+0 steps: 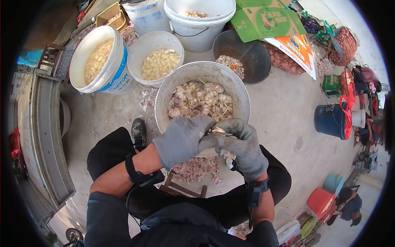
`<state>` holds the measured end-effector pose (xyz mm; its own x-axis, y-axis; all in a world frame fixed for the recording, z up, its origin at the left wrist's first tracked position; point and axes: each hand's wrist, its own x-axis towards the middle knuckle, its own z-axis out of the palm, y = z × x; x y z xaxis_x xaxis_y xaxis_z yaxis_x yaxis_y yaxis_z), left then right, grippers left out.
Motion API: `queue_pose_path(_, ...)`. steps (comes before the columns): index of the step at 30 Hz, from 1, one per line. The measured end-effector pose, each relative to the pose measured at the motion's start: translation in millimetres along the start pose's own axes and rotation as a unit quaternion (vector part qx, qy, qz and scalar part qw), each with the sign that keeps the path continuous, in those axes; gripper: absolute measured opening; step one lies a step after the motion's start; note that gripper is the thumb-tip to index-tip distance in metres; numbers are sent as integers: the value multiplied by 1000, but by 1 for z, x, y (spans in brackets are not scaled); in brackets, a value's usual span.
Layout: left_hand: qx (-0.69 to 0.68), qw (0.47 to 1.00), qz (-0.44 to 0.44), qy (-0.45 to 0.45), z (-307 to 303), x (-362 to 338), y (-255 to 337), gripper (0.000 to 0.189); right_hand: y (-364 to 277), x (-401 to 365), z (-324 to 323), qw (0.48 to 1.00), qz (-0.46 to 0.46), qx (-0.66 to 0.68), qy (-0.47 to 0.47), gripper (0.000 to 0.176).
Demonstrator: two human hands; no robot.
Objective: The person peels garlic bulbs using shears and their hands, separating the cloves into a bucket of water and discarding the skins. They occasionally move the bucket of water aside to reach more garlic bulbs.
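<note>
My left hand [183, 138], in a grey glove, is closed at the fingertips on a garlic clove [217, 130]. My right hand [245, 146], gloved alike, meets it there with fingers curled. A thin grey edge, seemingly a small knife blade [222, 134], shows at my right fingers; its handle is hidden. Whitish garlic pieces [227, 156] show below my right fingers. Both hands are over the near rim of a large whitish bucket [243, 92] containing garlic bulbs [205, 98] and loose skins.
Behind stand a tilted bucket [76, 76] and a smaller one [133, 53], both with peeled cloves. A dark basin [259, 61] holds more cloves. Garlic skins [197, 171] lie between my legs, near a wooden stool [168, 189]. A metal-sided structure [43, 127] is at left; people sit far right.
</note>
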<state>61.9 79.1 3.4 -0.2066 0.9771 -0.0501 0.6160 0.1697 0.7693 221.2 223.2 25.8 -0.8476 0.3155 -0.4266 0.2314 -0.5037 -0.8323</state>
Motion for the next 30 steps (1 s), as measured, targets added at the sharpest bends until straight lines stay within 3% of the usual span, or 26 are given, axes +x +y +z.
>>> queue_pose_path(7, 39, 999, -11, -22, -3, -1, 4, 53, 3, -1, -5, 1000, 4, 15, -22, 29)
queue_pose_path(10, 65, 997, 34, 19, -1, -3, 3, 52, 2, -4, -1, 1000, -8, -22, -4, 26)
queue_pose_path(16, 10, 999, 24, 44, 7, -2, 5, 38, -1, -4, -1, 999, 13, -27, 25, 22)
queue_pose_path(19, 44, 997, 32, 60, 5, 2, -2, 30, -1, -7, -2, 1000, -5, -4, 1, 22)
queue_pose_path(21, 9, 987, -46, 153, -8, 14, -22, 26, -5, -14, 2, 987, 32, -124, -97, 26)
queue_pose_path(22, 10, 987, -49, 153, -12, 12, -20, 26, -3, -13, 2, 987, 34, -123, -99, 26)
queue_pose_path(24, -120, 978, -96, 145, -23, 14, -12, 29, 3, -10, 2, 998, 56, -35, 14, 29)
queue_pose_path(26, -128, 979, -102, 118, -13, 9, -4, 31, -5, -11, -1, 999, 43, -1, 9, 33)
queue_pose_path(28, -124, 985, -21, 115, -9, 7, 2, 31, -3, -10, -1, 998, 34, 36, 24, 36)
queue_pose_path(30, -189, 975, -44, 108, -15, 5, 8, 30, -1, -9, -4, 999, 29, 38, 25, 38)
